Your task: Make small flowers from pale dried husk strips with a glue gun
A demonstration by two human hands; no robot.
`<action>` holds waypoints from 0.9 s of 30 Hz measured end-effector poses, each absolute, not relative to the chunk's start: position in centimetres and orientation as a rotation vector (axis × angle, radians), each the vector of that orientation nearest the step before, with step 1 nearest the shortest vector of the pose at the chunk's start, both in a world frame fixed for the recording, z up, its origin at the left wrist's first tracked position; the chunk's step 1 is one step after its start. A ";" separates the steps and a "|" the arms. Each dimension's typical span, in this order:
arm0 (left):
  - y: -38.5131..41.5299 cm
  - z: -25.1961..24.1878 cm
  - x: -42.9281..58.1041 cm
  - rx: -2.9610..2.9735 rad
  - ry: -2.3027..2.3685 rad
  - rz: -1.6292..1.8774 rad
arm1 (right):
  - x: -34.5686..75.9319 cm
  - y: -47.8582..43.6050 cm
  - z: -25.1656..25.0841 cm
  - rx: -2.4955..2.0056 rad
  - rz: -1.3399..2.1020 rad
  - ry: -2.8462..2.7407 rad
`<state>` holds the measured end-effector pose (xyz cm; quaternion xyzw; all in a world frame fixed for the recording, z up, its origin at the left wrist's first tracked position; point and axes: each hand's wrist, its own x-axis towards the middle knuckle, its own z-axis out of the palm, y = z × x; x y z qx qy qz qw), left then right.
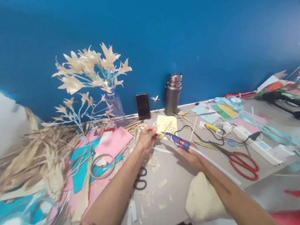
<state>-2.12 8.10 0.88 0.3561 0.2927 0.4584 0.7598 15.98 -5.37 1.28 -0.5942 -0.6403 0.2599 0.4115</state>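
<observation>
My right hand [191, 155] is wrapped round a blue hot glue gun [178, 140], with a long pale glue stick [214, 164] running out of its back end. The gun's nozzle points left, close to the fingertips of my left hand [147, 138]. Those fingers are pinched together on something small and pale that I cannot make out. Just beyond both hands lies a yellow paper square [167, 124] with bits on it. Below my left forearm, black-handled scissors [141, 179] are partly hidden.
Dried husks [41, 152] pile up at left beside a vase [115, 109] of husk flowers [91, 66]. A phone [143, 106] and a steel flask [173, 94] stand against the blue wall. To the right lie red-handled scissors [244, 165] and a power strip [257, 145] with cords.
</observation>
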 end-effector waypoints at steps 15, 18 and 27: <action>8.1 0.8 -2.1 0.781 0.615 1.024 | 16.1 -5.3 1.0 -1.476 0.609 -1.658; 8.2 0.9 -2.2 0.777 0.611 1.037 | 16.1 -5.2 0.9 -1.486 0.615 -1.652; 8.4 0.6 -2.2 0.736 0.607 1.049 | 16.0 -5.2 0.9 -1.512 0.523 -1.664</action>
